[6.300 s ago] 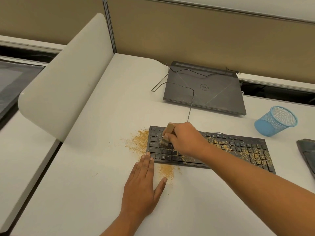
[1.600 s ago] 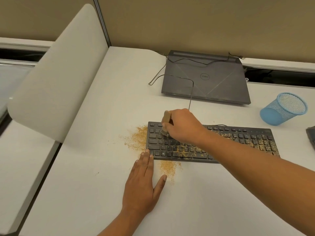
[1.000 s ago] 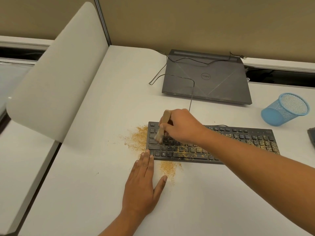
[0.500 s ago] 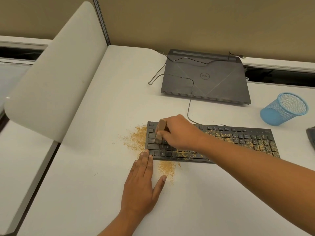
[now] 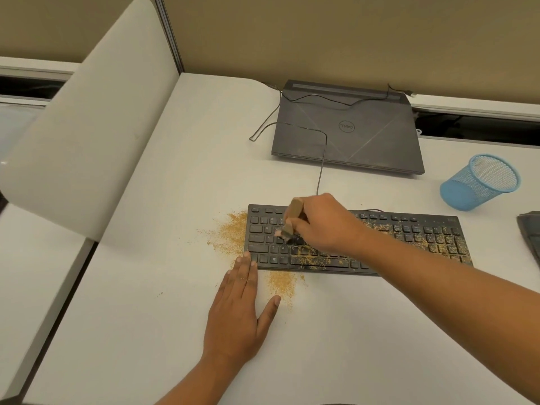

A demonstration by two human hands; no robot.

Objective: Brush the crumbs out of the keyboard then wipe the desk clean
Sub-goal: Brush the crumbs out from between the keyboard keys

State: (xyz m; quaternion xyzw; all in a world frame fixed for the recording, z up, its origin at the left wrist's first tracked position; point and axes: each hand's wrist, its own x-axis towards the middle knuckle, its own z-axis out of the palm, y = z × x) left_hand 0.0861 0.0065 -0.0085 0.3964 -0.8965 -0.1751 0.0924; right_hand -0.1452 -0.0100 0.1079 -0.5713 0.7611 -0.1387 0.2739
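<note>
Your right hand (image 5: pixel 324 223) is curled tight around a small wooden-handled brush (image 5: pixel 293 213). The handle sticks up past your knuckles and the bristle end is down on the left-centre keys of the black keyboard (image 5: pixel 409 238). Your left hand (image 5: pixel 238 311) lies flat on the white desk (image 5: pixel 175 200) holding nothing, with fingers straight and together and the thumb splayed. Its fingertips touch the keyboard's front-left corner. The keyboard sits mid-desk, long edge roughly parallel to the desk front. Orange-brown crumbs (image 5: pixel 233 232) are spread on the desk just beside the keyboard's left edge. A smaller crumb patch (image 5: pixel 282 283) lies just in front of the keyboard, near your left thumb. More crumbs sit on the keys along the bottom rows by your right wrist and across the right-hand key block. The leftmost keys look mostly free of them. A closed Dell laptop (image 5: pixel 347 133) lies behind the keyboard, apart from it, and a thin black cable (image 5: pixel 321 168) runs from the keyboard's back edge up over its lid. A blue mesh cup (image 5: pixel 479 182) is at the right, well apart from the keyboard. A dark item (image 5: pixel 530 238) is cut off by the right edge, and you can't tell what it is. A beige divider panel (image 5: pixel 87 127) borders the desk on the left.
</note>
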